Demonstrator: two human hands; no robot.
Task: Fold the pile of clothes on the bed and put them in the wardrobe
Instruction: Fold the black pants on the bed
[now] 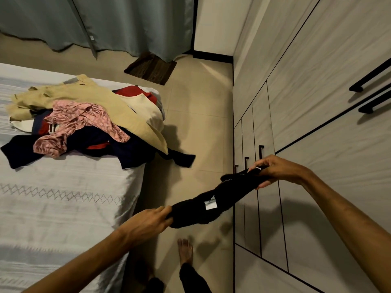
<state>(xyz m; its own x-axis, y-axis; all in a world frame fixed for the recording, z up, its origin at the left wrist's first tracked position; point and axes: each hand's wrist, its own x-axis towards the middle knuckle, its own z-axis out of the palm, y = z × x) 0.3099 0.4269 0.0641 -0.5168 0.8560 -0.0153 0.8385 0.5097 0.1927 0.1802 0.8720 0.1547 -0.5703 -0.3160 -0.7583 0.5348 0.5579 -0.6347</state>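
Observation:
A black garment (213,205) with a small white label hangs stretched between my hands over the floor. My left hand (148,223) grips its lower end beside the bed edge. My right hand (279,170) grips its upper end close to the wardrobe (317,123), whose pale doors with black handles are closed. A pile of clothes (84,121) lies on the bed (63,208): beige trousers on top, a pink patterned piece, dark blue and red items. One dark sleeve hangs off the bed's corner.
A tiled floor strip (196,127) runs between bed and wardrobe. A brown mat (151,68) lies under the grey-green curtain (127,24) at the far end. My bare foot (185,250) stands on the floor below the garment.

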